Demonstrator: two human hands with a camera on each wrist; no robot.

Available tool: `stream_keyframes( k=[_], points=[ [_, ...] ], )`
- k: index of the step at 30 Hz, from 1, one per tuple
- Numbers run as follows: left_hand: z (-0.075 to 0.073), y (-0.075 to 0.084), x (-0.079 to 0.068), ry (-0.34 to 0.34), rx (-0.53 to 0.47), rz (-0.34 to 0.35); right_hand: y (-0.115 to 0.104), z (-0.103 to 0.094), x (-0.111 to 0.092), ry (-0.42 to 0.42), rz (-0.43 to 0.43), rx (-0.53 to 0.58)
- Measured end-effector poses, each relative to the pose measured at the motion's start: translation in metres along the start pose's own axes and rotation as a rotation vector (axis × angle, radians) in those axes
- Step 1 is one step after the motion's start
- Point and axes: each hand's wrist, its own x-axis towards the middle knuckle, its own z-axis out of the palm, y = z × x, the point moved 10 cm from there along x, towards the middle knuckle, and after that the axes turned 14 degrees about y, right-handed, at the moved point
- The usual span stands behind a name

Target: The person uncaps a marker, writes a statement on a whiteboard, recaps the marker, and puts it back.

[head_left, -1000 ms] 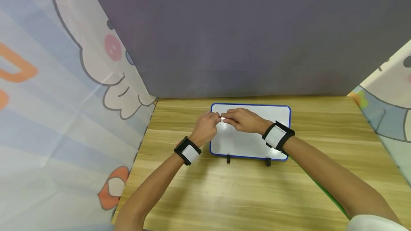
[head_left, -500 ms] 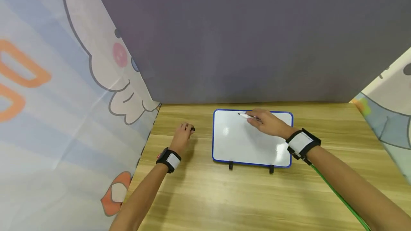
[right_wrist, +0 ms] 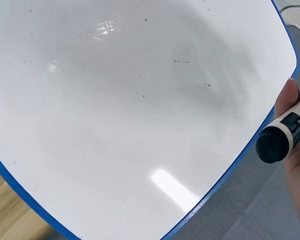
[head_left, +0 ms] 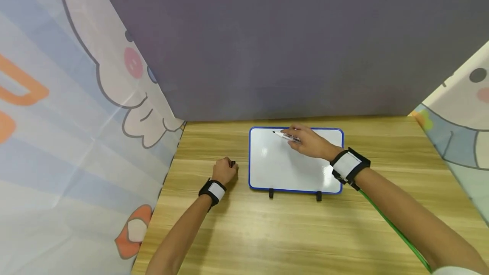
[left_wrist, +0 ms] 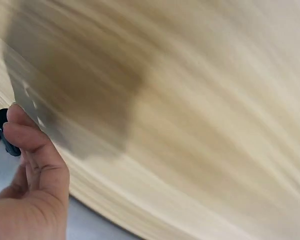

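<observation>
A white marker (head_left: 285, 136) lies in the grip of my right hand (head_left: 311, 143), its uncapped dark tip pointing left over the upper part of the whiteboard (head_left: 273, 164). Whether the tip touches the board cannot be told. In the right wrist view, the dark rear end of the marker (right_wrist: 274, 144) faces the camera, and a few small dark specks mark the white surface. Left of the board, my left hand (head_left: 223, 171) pinches the small dark marker cap (head_left: 232, 163) between thumb and fingers. The left wrist view shows that cap (left_wrist: 6, 132) at its left edge.
Two black feet (head_left: 271, 193) stick out below the board's blue rim. Wood-grain tabletop (head_left: 244, 228) surrounds it. A dark grey panel (head_left: 267, 54) rises behind, and cartoon-printed sheets (head_left: 88, 147) hang at both sides. A green cord (head_left: 397, 230) runs along the right forearm.
The hands have parted from their meeting at the board's upper left, leaving cap and marker separate. My left hand went left, then slightly down; my right hand moved right with the marker.
</observation>
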Motion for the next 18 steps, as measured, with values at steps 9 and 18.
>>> stream_keyframes(
  k=[9,18],
  points=[
    [0.015,0.003,-0.007,0.027,0.040,-0.044,0.003,0.001,-0.003,0.014,0.019,0.000],
    [0.016,0.007,-0.002,0.028,0.070,-0.012,0.007,0.003,-0.003,0.033,0.017,-0.001]
  ],
)
